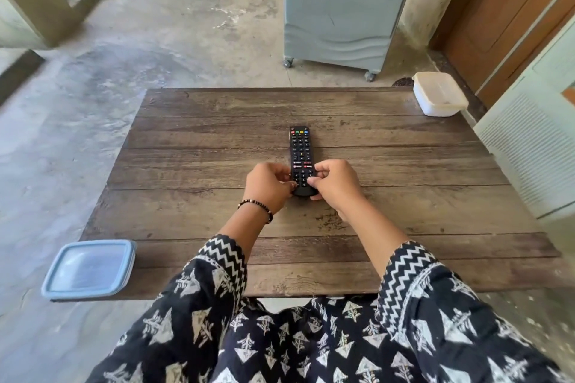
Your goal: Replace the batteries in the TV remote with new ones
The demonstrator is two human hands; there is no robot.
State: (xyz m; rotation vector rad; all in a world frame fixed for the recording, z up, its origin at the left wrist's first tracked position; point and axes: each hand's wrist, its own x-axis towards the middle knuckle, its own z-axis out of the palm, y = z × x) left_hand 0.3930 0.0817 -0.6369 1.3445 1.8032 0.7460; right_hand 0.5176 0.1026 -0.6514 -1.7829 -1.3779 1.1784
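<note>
Wooden table (404, 165), mid-frame: your left hand (269, 186) and right hand (334, 185) pinch the remote's (299, 146) near end, buttons up; battery swap not started.

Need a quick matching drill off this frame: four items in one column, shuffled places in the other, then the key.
Items:
1. TV remote
2. white lidded container
3. blue-lidded container
4. beaded bracelet

Places:
A. near-left corner of the wooden table
B. on the left wrist
C. table centre, button side up, near end held by left hand and right hand
D. far-right corner of the table

Pairs: 1-C, 2-D, 3-A, 4-B
</note>
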